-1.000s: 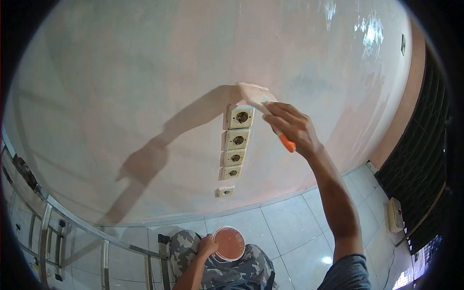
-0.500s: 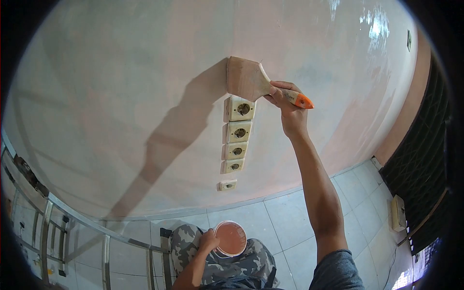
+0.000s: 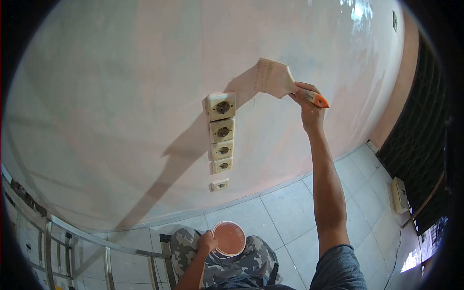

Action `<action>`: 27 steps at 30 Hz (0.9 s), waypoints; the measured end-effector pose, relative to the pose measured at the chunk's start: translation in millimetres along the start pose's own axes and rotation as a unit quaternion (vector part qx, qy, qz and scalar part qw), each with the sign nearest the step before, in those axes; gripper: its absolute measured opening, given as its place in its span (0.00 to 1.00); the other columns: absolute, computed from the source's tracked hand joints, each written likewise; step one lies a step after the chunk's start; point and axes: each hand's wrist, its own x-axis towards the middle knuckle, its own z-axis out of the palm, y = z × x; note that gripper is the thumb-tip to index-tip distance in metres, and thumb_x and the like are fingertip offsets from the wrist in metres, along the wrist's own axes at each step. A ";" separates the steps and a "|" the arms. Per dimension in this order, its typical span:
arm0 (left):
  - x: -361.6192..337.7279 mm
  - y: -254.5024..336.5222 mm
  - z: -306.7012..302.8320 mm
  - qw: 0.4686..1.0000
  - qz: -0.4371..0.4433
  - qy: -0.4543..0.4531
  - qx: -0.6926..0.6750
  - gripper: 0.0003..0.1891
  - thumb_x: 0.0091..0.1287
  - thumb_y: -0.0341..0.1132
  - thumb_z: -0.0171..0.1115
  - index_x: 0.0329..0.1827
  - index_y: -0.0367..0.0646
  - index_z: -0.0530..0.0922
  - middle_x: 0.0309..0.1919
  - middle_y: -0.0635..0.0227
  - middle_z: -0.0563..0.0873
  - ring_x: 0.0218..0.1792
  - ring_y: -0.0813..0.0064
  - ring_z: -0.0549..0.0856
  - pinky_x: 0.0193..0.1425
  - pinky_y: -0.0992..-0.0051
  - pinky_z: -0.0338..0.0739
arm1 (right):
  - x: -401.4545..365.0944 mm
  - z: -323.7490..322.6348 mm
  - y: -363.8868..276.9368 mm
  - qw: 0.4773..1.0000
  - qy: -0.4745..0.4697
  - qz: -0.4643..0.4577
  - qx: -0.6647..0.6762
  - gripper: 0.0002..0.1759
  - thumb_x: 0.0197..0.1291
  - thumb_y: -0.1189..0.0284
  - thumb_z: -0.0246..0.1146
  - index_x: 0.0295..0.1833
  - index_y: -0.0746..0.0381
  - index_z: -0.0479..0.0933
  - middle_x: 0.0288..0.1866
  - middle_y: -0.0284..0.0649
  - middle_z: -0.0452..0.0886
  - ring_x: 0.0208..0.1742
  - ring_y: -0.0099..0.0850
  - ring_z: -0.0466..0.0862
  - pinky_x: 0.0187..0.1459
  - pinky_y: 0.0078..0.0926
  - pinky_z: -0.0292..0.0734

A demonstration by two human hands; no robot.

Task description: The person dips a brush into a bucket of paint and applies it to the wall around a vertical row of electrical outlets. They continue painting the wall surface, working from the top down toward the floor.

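Note:
My right hand [image 3: 311, 105] is closed around the handle of a wide paintbrush [image 3: 275, 78] with an orange handle tip. The brush's bristles point left and meet the wall [image 3: 159, 63], up and to the right of the top socket. Down in my lap, my left hand [image 3: 208, 240] grips the rim of a round tub [image 3: 229, 239] of pinkish paint. A column of several wall sockets [image 3: 222, 107] runs down the wall, left of the brush.
A metal ladder [image 3: 104, 238] stands at the lower left. Pale floor tiles [image 3: 285, 212] meet the wall's foot. At the right are a dark folding grille [image 3: 411, 111] and a cream box [image 3: 399, 195] on the floor.
My right hand has moved the paintbrush to the right, away from above the top socket. The view has shifted slightly. My left hand still holds the tub in my lap.

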 end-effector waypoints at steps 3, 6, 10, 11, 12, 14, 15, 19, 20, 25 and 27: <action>-2.2 4.6 -2.7 0.999 -0.026 -0.019 -0.016 0.21 0.58 0.37 0.55 0.52 0.32 0.75 0.36 0.48 0.87 0.38 0.56 0.88 0.52 0.61 0.79 | -1.9 -18.7 -4.9 0.998 0.030 -0.011 0.051 0.12 0.63 0.75 0.64 0.48 0.72 0.78 0.44 0.47 0.80 0.48 0.33 0.83 0.55 0.34 0.83; 26.2 -21.9 20.1 0.999 0.018 -0.001 0.038 0.22 0.57 0.37 0.57 0.52 0.32 0.76 0.38 0.48 0.87 0.43 0.54 0.87 0.52 0.60 0.79 | 8.6 -18.4 -23.7 0.992 0.098 -0.036 0.071 0.13 0.64 0.75 0.63 0.49 0.73 0.75 0.45 0.48 0.80 0.48 0.34 0.83 0.54 0.36 0.84; 34.2 -25.8 25.5 0.995 0.067 0.041 0.063 0.15 0.56 0.36 0.56 0.41 0.35 0.81 0.27 0.50 0.87 0.30 0.57 0.89 0.43 0.61 0.82 | 54.3 25.4 -73.6 0.970 0.155 -0.088 0.165 0.14 0.63 0.74 0.63 0.50 0.73 0.74 0.46 0.47 0.79 0.48 0.35 0.83 0.53 0.34 0.85; 31.5 -23.3 25.5 0.993 0.075 0.064 0.058 0.15 0.56 0.35 0.55 0.41 0.35 0.81 0.28 0.49 0.87 0.30 0.58 0.89 0.43 0.61 0.82 | 71.4 35.6 -82.9 0.960 0.164 -0.099 0.206 0.14 0.63 0.74 0.63 0.49 0.73 0.74 0.46 0.47 0.79 0.47 0.35 0.83 0.53 0.34 0.85; 32.7 -23.3 25.8 0.993 0.073 0.061 0.066 0.16 0.56 0.35 0.54 0.42 0.34 0.81 0.28 0.49 0.87 0.30 0.58 0.89 0.43 0.61 0.82 | 88.6 46.5 -91.6 0.950 0.159 -0.119 0.242 0.14 0.62 0.74 0.63 0.48 0.73 0.73 0.46 0.47 0.78 0.46 0.35 0.84 0.53 0.34 0.85; 20.7 -8.6 14.0 0.997 0.041 0.025 0.062 0.18 0.57 0.36 0.55 0.46 0.33 0.81 0.29 0.49 0.87 0.30 0.58 0.89 0.45 0.61 0.82 | 121.5 69.6 -111.6 0.939 0.167 -0.143 0.265 0.14 0.61 0.75 0.63 0.48 0.73 0.73 0.46 0.47 0.78 0.45 0.34 0.84 0.52 0.34 0.85; 1.4 7.8 -0.5 0.999 0.011 -0.011 0.052 0.19 0.57 0.36 0.55 0.47 0.33 0.80 0.29 0.50 0.87 0.30 0.58 0.89 0.46 0.61 0.82 | 136.6 81.2 -121.9 0.930 0.177 -0.155 0.284 0.13 0.61 0.75 0.63 0.47 0.74 0.73 0.46 0.46 0.78 0.44 0.34 0.83 0.51 0.34 0.86; 3.7 5.3 -1.7 0.998 0.019 0.015 0.062 0.19 0.57 0.36 0.55 0.48 0.33 0.80 0.31 0.49 0.87 0.32 0.57 0.89 0.47 0.61 0.81 | 185.8 122.0 -150.7 0.908 0.198 -0.183 0.321 0.12 0.58 0.77 0.65 0.45 0.73 0.74 0.44 0.46 0.79 0.43 0.33 0.83 0.48 0.33 0.87; 4.0 3.0 0.4 0.997 0.022 0.020 0.067 0.19 0.57 0.36 0.55 0.48 0.33 0.80 0.31 0.49 0.87 0.32 0.57 0.89 0.47 0.60 0.81 | 198.9 130.8 -153.5 0.895 0.228 -0.195 0.331 0.11 0.57 0.78 0.65 0.43 0.72 0.74 0.43 0.46 0.79 0.41 0.32 0.83 0.45 0.31 0.88; 12.1 -9.8 8.0 0.994 0.039 0.042 0.098 0.20 0.57 0.37 0.55 0.49 0.33 0.79 0.34 0.48 0.87 0.34 0.55 0.89 0.49 0.60 0.80 | 216.7 139.8 -150.6 0.916 0.290 -0.145 0.237 0.13 0.57 0.79 0.66 0.45 0.73 0.74 0.43 0.49 0.81 0.41 0.37 0.86 0.42 0.31 0.90; 18.3 -14.0 10.3 0.992 0.045 0.052 0.108 0.20 0.57 0.37 0.55 0.49 0.33 0.78 0.35 0.48 0.87 0.35 0.55 0.89 0.50 0.60 0.80 | 217.7 131.6 -133.5 0.933 0.252 -0.210 0.145 0.12 0.56 0.78 0.67 0.44 0.71 0.74 0.45 0.48 0.82 0.38 0.33 0.86 0.36 0.27 0.90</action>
